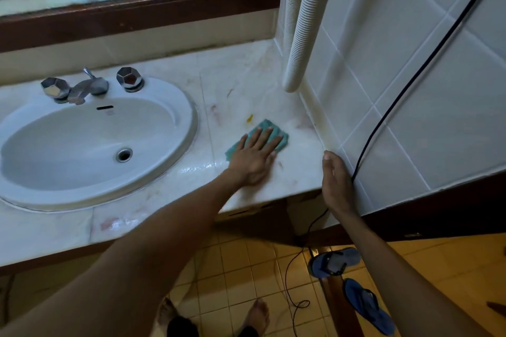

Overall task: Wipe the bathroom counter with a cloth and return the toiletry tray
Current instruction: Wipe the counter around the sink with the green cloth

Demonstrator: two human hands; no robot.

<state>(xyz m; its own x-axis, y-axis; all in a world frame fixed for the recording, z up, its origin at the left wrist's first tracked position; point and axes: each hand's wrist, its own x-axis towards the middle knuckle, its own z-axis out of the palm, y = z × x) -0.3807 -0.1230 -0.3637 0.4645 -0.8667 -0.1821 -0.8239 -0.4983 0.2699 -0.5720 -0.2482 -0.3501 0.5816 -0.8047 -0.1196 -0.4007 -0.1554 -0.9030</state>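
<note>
While my left hand (256, 157) lies flat with its fingers spread on the folded teal cloth (273, 133), pressing it onto the pale marble counter (241, 85), my right hand (335, 182) rests open, fingers straight and together, against the corner where the counter's front edge meets the white tiled side wall (410, 85), gripping nothing. The cloth sits on the stretch of counter to the right of the white oval sink (175, 117), nearer the tiled wall than the basin, and a small yellow speck (249, 118) lies on the marble just beyond it. Faint reddish streaks mark the stone between sink and cloth, and the surface near my left wrist shines wet. Behind the basin stand the chrome faucet (87, 87) and its two faceted chrome knobs. Two white ribbed hoses (304, 35) hang down in the back corner, the nearer one ending just above the counter. A thin black cable (410, 74) runs down the tiled wall, passes behind my right hand and trails onto the yellow tiled floor (246, 262), where a pair of blue flip-flops (353, 282) lies near my bare feet. No toiletry tray shows anywhere in view.
</note>
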